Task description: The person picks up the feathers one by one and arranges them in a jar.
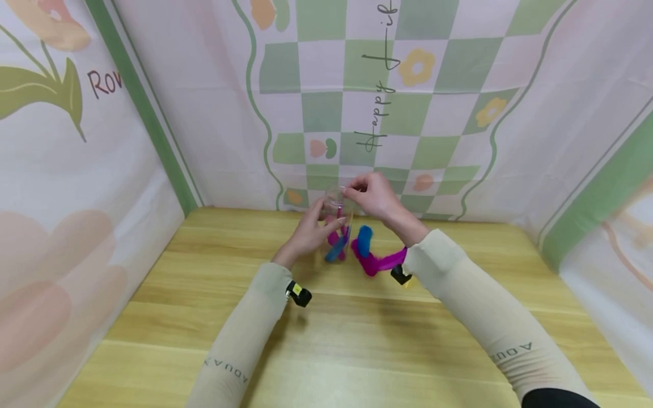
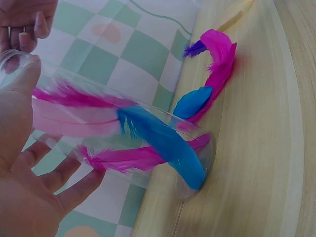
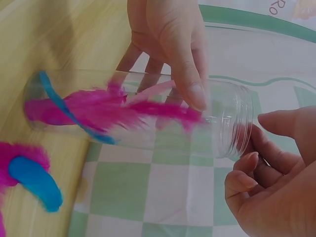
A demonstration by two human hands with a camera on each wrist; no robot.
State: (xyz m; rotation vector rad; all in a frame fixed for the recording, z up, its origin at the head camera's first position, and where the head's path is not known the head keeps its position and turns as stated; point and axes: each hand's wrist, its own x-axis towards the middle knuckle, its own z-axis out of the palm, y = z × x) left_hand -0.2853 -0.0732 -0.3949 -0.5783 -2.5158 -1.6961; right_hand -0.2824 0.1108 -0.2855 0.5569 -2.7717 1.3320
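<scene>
A clear jar (image 3: 232, 118) stands near the back of the table, and my left hand (image 1: 306, 229) grips it round the side. Through its wall show a blue feather (image 2: 173, 148), magenta feathers (image 2: 128, 159) and a light pink feather (image 2: 74, 118). My right hand (image 1: 374, 195) is at the jar's mouth. In the right wrist view its thumb (image 3: 279, 121) is apart from the forefinger, which is close to the rim; I see nothing held between them. Whether that finger touches the rim is hard to tell.
Right of the jar, loose feathers lie on the wooden table (image 1: 326, 340): a blue feather (image 1: 364, 241), magenta feathers (image 1: 372, 265), a purple feather (image 2: 195, 49) and a pale yellow feather (image 2: 234, 15). A checked cloth (image 1: 367, 113) hangs close behind the jar.
</scene>
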